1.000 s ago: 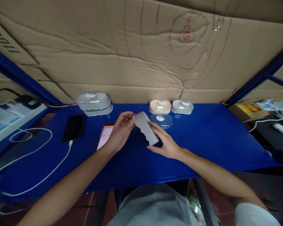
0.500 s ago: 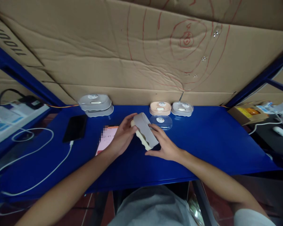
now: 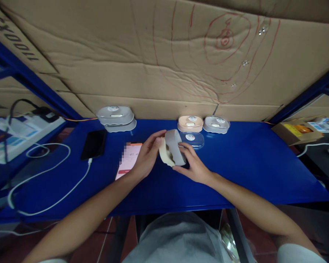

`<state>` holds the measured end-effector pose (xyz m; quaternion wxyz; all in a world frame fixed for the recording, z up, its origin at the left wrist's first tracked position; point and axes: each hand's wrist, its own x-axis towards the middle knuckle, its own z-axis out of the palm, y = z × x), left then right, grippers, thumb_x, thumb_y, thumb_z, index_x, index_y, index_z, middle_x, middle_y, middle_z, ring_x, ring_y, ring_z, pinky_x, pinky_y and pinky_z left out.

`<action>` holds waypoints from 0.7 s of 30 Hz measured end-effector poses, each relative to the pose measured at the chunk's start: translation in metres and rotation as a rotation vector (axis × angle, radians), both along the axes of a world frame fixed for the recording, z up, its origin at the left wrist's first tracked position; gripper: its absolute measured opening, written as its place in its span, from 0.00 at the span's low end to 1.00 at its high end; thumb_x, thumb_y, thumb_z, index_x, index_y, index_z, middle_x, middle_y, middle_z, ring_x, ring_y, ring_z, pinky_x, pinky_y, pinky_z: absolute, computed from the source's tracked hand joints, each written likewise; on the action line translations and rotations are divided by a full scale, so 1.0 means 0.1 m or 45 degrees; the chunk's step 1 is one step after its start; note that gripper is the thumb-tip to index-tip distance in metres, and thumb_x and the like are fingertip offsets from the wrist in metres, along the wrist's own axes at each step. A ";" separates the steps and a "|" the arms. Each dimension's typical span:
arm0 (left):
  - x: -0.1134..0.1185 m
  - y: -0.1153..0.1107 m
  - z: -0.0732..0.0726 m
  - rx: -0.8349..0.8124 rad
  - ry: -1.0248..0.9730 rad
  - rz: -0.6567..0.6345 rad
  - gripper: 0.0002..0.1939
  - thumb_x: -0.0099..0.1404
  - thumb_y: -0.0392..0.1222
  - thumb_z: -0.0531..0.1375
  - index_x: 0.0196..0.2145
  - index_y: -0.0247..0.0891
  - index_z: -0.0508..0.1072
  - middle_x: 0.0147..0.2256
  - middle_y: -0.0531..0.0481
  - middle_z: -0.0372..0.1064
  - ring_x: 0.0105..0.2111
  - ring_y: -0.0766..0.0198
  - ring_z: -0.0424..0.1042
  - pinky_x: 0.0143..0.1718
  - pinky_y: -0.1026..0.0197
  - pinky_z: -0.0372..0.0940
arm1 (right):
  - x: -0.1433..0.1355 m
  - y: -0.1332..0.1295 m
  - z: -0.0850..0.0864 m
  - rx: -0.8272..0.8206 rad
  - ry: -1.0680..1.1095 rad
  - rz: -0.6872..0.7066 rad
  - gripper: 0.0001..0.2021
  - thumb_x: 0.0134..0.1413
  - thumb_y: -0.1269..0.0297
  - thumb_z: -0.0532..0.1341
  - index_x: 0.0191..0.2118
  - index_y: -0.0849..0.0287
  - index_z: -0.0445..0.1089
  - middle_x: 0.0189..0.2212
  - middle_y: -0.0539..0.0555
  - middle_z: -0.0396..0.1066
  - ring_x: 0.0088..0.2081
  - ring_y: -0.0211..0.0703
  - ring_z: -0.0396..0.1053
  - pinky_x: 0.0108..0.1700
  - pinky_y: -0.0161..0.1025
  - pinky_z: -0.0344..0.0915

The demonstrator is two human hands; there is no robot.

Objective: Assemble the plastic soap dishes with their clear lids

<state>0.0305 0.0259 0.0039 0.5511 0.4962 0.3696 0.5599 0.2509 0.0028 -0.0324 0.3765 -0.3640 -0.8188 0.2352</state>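
Between my hands is a tilted oval plastic box, its grey body (image 3: pixel 174 140) turned on its side with a cream wavy-edged part (image 3: pixel 165 153) along its left. A dark gap shows between the two parts. My left hand (image 3: pixel 148 155) grips the left end with thumb and fingers. On the right, my right hand (image 3: pixel 193 164) holds the grey body, fingers on top and thumb below near the cream edge. Just behind it, a clear lid (image 3: pixel 192 140) with a round sticker lies flat on the blue table (image 3: pixel 252 164).
Along the cardboard back wall stand a peach lidded box (image 3: pixel 190 126), a grey lidded box (image 3: pixel 216 128) and stacked grey boxes (image 3: pixel 116 120). A lit phone (image 3: pixel 128 159) lies by my left forearm. Farther left is a black phone (image 3: pixel 93 144) with a white cable (image 3: pixel 83 179).
The held box has turned to a more upright angle, and the gap between its cream part and grey body looks wider. Both hands stay on it. The view has shifted slightly.
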 end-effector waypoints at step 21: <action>-0.05 0.04 0.01 -0.277 -0.151 -0.336 0.39 0.65 0.72 0.65 0.63 0.45 0.67 0.61 0.39 0.72 0.62 0.38 0.69 0.54 0.42 0.73 | 0.09 0.03 0.07 0.107 -0.021 0.147 0.35 0.70 0.50 0.64 0.75 0.51 0.54 0.73 0.66 0.53 0.75 0.62 0.54 0.73 0.62 0.60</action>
